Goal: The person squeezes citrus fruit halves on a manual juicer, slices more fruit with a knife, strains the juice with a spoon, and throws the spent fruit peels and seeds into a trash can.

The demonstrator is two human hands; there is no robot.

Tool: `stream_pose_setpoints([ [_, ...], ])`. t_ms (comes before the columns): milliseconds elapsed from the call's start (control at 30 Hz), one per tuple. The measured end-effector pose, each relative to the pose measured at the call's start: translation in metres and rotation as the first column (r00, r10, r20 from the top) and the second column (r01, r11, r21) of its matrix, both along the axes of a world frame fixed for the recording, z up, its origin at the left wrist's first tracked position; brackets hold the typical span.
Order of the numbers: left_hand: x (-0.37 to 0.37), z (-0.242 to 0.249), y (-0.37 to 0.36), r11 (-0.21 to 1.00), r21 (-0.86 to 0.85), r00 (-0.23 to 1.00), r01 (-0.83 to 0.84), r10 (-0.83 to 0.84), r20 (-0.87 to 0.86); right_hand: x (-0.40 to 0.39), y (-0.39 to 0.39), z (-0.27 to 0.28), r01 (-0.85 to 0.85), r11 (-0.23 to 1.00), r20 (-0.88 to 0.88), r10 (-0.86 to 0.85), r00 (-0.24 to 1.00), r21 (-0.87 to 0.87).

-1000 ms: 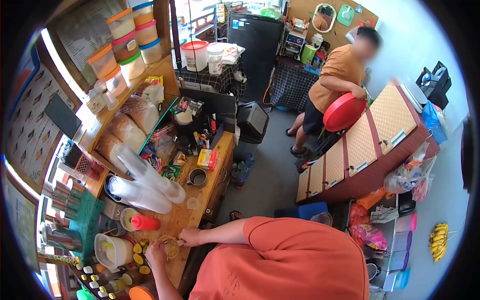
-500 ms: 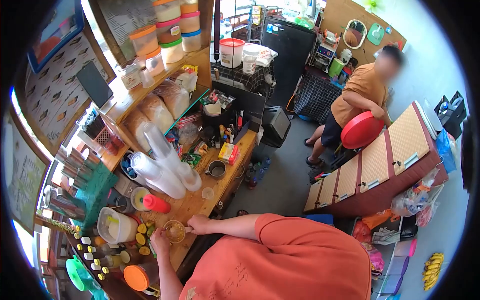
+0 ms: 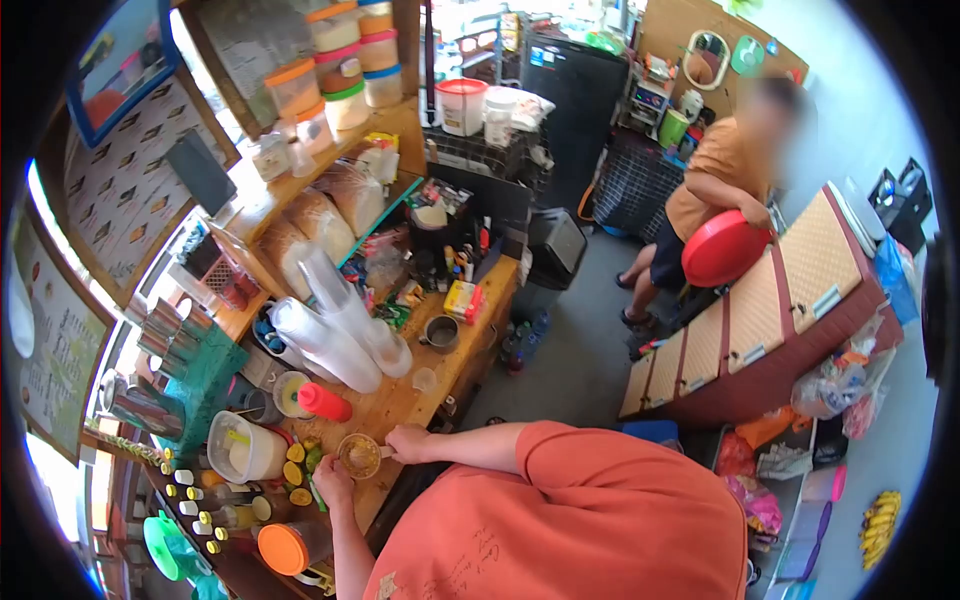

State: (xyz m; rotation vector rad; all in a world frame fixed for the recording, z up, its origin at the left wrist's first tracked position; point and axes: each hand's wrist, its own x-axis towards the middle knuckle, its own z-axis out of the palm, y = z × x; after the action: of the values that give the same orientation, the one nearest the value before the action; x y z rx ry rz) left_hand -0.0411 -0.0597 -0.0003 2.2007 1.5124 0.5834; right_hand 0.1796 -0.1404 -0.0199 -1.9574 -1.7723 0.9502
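A small round handled cup (image 3: pixel 358 457), with yellowish-brown contents, is over the wooden counter near its front edge. My right hand (image 3: pixel 407 444) is closed round its pale handle. On the cup's left side, my left hand (image 3: pixel 333 482) has its fingers curled right by the rim. A bit of green shows beside those fingers, but I cannot tell what they hold. Several cut yellow citrus halves (image 3: pixel 296 470) lie just left of the cup. Behind them stand a white tub (image 3: pixel 243 447) with a green-handled scoop and a red squeeze bottle (image 3: pixel 325 402).
Stacked clear plastic cups (image 3: pixel 335 340) and a metal pot (image 3: pixel 439 333) stand farther along the counter (image 3: pixel 400 403). Yellow-capped bottles and an orange-lidded jar (image 3: pixel 284 548) are at the left. Across the floor, a person (image 3: pixel 715 170) holds a red basin (image 3: pixel 727 248) beside a padded chest.
The view has shifted slightly, so the counter appears farther right and lower. Both hands stay at the cup. The other person's arm and red basin have shifted a little.
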Motion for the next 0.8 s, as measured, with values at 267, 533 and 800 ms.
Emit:
stream_pose_setpoints([
  [267, -0.011, -0.029, 0.004, 0.999, 0.053, 1.000, -0.001, 0.000, 0.016, -0.014, -0.011, -0.003, -0.003, 0.997, 0.026, 0.001, 1.000, 0.082],
  [533, -0.032, -0.017, -0.002, 0.989, 0.007, 0.988, -0.145, 0.146, -0.051, -0.038, -0.011, -0.007, -0.074, 0.995, -0.084, 0.080, 0.993, 0.064],
  [800, -0.018, -0.037, -0.008, 0.999, -0.012, 0.998, -0.042, 0.042, 0.042, -0.035, -0.016, -0.008, -0.020, 0.997, -0.093, 0.013, 0.996, -0.070],
])
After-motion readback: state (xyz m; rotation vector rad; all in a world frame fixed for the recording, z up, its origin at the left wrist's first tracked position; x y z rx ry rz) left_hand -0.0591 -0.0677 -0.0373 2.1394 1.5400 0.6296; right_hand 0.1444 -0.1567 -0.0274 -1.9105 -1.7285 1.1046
